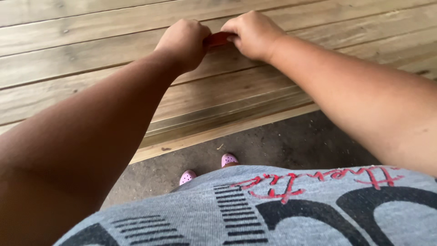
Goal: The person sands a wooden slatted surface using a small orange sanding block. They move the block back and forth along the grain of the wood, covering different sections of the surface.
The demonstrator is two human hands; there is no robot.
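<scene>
Both my arms reach forward over a wooden plank surface. My left hand and my right hand are side by side, both closed on a small red object held between them. Only a short strip of the red object shows between the fists; its shape is mostly hidden by my fingers. The hands hover just above or rest on the planks; I cannot tell which.
The planks end in a stepped wooden edge close to my body. Below lies dark concrete ground, where my feet in pink perforated shoes stand. My grey printed shirt fills the bottom of the view.
</scene>
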